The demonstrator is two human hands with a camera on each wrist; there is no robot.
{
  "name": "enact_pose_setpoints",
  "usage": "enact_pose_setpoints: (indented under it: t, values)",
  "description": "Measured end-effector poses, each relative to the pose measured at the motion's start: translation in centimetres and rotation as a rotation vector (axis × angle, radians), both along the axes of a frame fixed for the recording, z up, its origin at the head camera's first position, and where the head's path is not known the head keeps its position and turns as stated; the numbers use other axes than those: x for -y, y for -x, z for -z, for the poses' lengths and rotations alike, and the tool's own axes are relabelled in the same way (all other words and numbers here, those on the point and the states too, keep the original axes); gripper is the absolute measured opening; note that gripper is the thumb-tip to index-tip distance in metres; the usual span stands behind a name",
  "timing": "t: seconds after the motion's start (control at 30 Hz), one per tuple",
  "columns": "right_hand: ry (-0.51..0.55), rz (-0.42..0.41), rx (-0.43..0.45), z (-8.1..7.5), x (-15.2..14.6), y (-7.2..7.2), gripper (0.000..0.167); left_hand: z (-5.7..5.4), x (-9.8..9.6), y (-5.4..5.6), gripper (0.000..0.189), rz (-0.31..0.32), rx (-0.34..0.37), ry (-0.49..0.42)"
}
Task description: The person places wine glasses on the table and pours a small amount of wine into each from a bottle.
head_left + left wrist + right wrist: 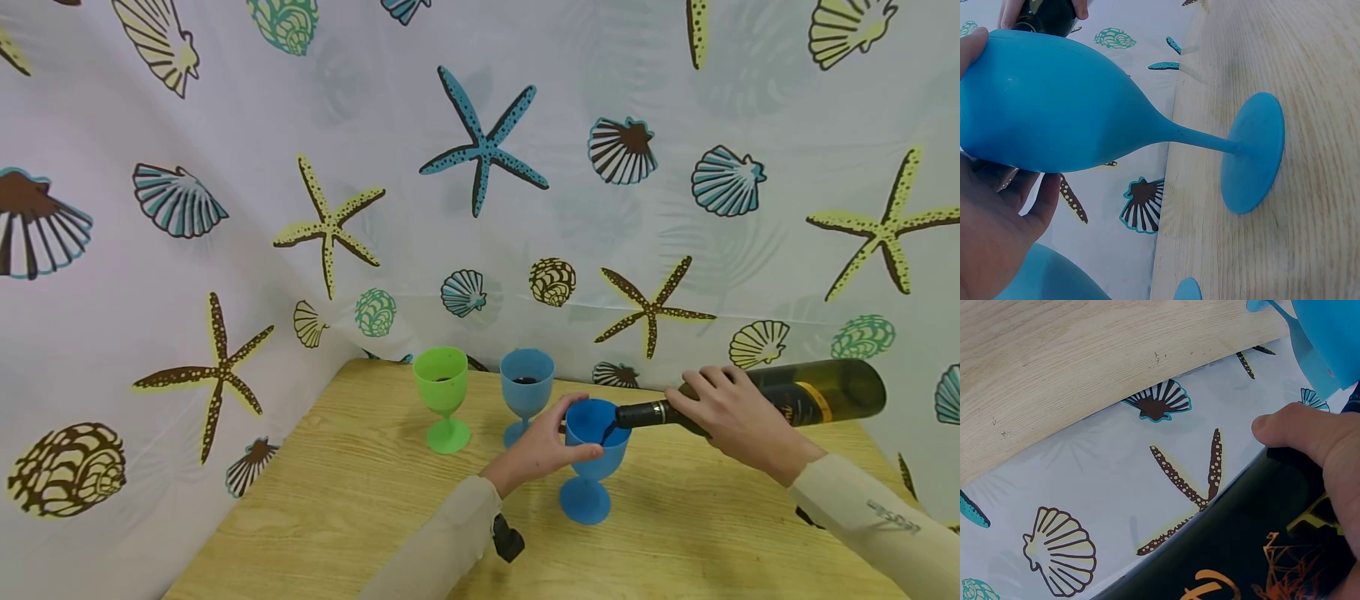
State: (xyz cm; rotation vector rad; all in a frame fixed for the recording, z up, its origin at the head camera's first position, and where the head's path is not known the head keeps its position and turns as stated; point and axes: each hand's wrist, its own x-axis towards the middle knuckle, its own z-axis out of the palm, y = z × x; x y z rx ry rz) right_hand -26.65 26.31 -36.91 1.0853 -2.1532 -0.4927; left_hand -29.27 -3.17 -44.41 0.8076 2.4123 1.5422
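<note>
My left hand (542,446) grips the bowl of a darker blue plastic goblet (604,463), thumb on the near side and fingers round the far side. The goblet's foot is over the wooden table (360,517). With my right hand (738,421) I hold a dark glass wine bottle (855,390) round its shoulder, tipped nearly level with its neck pointing left. The bottle's mouth is at the goblet's rim, and a dark stream of liquid (609,432) runs from it into the bowl. In the left wrist view the goblet (1066,103) hides most of the bottle.
Behind my left hand stands a lighter blue goblet (527,392) with dark liquid inside. A green goblet (441,387) to its left also holds some dark liquid. A white curtain (375,100) printed with shells and starfish hangs along the table's back and sides.
</note>
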Motion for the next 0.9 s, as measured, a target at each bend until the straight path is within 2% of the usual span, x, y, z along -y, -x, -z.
enact_pose_setpoints:
  t: [0.57,0.9]
  values:
    - [-0.006,0.010,0.001,-0.04,0.04,-0.02,0.068,0.03,0.00,0.14,0.075,0.007,-0.007,-0.007]
    - [0.000,0.008,-0.001,-0.18,0.22,-0.12,0.059,-0.01,-0.04,0.03,0.076,-0.005,-0.015,0.010]
